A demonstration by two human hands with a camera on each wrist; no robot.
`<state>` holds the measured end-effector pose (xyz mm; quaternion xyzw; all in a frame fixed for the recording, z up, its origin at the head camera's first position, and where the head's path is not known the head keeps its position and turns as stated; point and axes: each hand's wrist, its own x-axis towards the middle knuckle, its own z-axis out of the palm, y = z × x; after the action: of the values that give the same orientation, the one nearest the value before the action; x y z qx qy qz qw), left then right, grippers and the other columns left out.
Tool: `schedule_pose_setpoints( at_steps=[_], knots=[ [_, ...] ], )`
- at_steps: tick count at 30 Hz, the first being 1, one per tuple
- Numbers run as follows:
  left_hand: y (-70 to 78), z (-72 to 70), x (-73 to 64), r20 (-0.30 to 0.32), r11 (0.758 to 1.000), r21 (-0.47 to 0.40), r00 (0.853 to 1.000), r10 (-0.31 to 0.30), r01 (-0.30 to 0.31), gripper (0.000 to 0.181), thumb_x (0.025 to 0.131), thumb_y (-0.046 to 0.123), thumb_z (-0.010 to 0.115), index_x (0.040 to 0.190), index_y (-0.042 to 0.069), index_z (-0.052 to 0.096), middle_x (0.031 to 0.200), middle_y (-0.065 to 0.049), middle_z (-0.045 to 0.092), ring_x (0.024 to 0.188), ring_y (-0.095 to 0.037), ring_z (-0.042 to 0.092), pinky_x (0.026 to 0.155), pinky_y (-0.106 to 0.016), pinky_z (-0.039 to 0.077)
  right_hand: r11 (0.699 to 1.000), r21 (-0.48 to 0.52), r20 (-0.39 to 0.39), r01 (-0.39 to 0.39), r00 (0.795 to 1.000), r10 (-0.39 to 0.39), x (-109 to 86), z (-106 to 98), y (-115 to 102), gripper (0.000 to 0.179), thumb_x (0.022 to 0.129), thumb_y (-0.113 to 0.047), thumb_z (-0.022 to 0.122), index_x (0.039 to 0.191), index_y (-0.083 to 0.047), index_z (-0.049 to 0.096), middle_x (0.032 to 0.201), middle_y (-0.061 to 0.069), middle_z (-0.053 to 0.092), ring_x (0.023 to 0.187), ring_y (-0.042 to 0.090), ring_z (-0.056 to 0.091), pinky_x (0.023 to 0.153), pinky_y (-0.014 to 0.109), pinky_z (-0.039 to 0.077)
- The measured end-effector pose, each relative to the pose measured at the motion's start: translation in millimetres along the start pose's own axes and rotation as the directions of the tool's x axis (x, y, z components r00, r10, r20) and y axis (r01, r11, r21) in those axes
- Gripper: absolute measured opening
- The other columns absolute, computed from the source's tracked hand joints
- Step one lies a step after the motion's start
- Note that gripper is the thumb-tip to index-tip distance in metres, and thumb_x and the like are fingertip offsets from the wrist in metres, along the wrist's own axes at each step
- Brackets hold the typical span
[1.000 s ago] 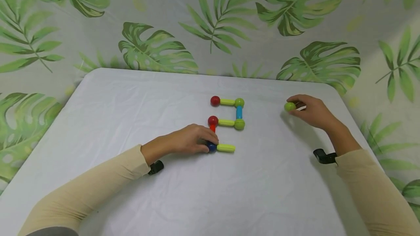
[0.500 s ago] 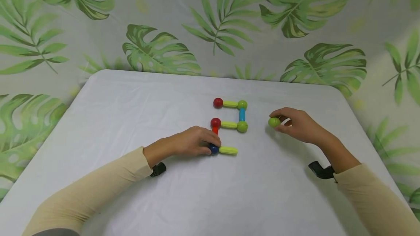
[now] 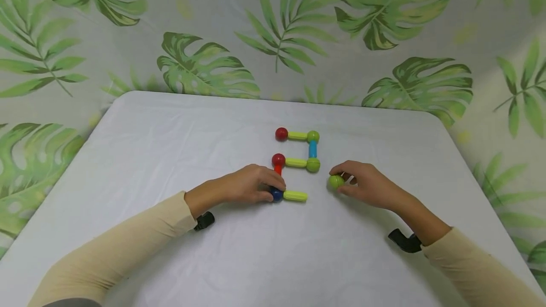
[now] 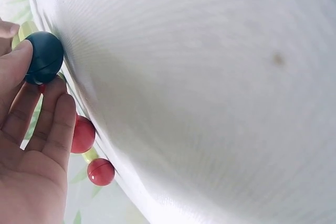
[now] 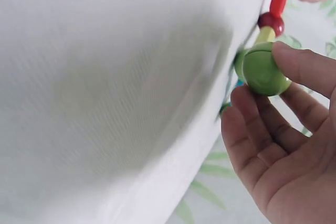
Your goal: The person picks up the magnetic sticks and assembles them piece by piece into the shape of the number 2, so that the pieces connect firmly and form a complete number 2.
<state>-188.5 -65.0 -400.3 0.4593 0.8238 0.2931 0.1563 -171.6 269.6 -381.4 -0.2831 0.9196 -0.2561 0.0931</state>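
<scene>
My left hand [image 3: 250, 184] holds a dark blue ball [image 4: 46, 57] between thumb and fingers, at the near corner of a chain of balls and rods. From that ball a yellow-green rod [image 3: 295, 196] points right with a free end, and a red rod [image 3: 278, 169] runs back to a red ball [image 3: 278, 160]. My right hand [image 3: 368, 185] pinches a loose green ball [image 5: 262, 70] a little right of the free rod end, apart from it. Farther back, the chain continues through a green ball [image 3: 313, 165], a blue rod [image 3: 313, 149] and another green ball [image 3: 313, 136].
The chain's far end is a second red ball [image 3: 281, 134] on a yellow-green rod [image 3: 297, 135]. A white cloth covers the table [image 3: 179, 146]. Behind it hangs a leaf-patterned curtain [image 3: 204, 65]. Each wrist wears a dark camera.
My right hand has carried the green ball left and nearer, from the table's right side toward the free rod end. My left hand keeps its hold on the blue ball.
</scene>
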Motion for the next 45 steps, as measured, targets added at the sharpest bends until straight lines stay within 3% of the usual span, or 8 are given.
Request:
schedule_pose_setpoints(
  at_steps=[5, 13, 19, 45],
  knots=[
    [-0.5, -0.5, -1.4, -0.001, 1.0, 0.002, 1.0, 0.0, 0.0, 0.033, 0.089, 0.007, 0.071, 0.122, 0.011, 0.071, 0.127, -0.005, 0.069, 0.123, -0.02, 0.061, 0.109, -0.037, 0.048, 0.999, 0.039, 0.021, 0.014, 1.0, -0.015, -1.3, 10.1, -7.2, 0.037, 0.085, -0.011, 0.077, 0.12, -0.006, 0.065, 0.113, 0.004, 0.07, 0.095, 0.017, 0.065, 0.081, 0.035, 0.058],
    [-1.2, -0.2, -2.2, -0.006, 1.0, 0.012, 1.0, 0.0, 0.0, 0.033, 0.089, 0.007, 0.071, 0.122, 0.01, 0.071, 0.127, -0.005, 0.069, 0.124, -0.021, 0.061, 0.109, -0.036, 0.048, 0.996, 0.091, 0.08, -0.025, 0.997, 0.018, 1.6, 25.3, -18.7, 0.038, 0.084, -0.011, 0.077, 0.12, -0.009, 0.065, 0.113, -0.001, 0.069, 0.097, 0.014, 0.064, 0.084, 0.03, 0.057],
    [-1.9, 0.1, -1.8, -0.011, 1.0, 0.006, 1.0, 0.01, -0.01, 0.032, 0.089, 0.006, 0.071, 0.121, 0.01, 0.071, 0.126, -0.005, 0.07, 0.123, -0.021, 0.061, 0.109, -0.036, 0.048, 0.993, 0.117, 0.1, 0.001, 0.995, -0.013, 4.6, 32.6, -24.0, 0.036, 0.085, -0.012, 0.076, 0.12, -0.009, 0.065, 0.112, -0.001, 0.069, 0.096, 0.013, 0.064, 0.083, 0.028, 0.058],
    [-1.4, 0.2, 1.0, -0.006, 1.0, 0.012, 1.0, 0.025, -0.025, 0.031, 0.089, 0.006, 0.071, 0.12, 0.01, 0.071, 0.125, -0.005, 0.07, 0.121, -0.019, 0.062, 0.108, -0.036, 0.049, 0.992, 0.121, 0.107, 0.031, 0.993, -0.044, 11.9, 35.9, -27.8, 0.033, 0.087, -0.012, 0.075, 0.117, -0.008, 0.063, 0.111, 0.003, 0.068, 0.096, 0.016, 0.065, 0.082, 0.03, 0.059]
  ],
)
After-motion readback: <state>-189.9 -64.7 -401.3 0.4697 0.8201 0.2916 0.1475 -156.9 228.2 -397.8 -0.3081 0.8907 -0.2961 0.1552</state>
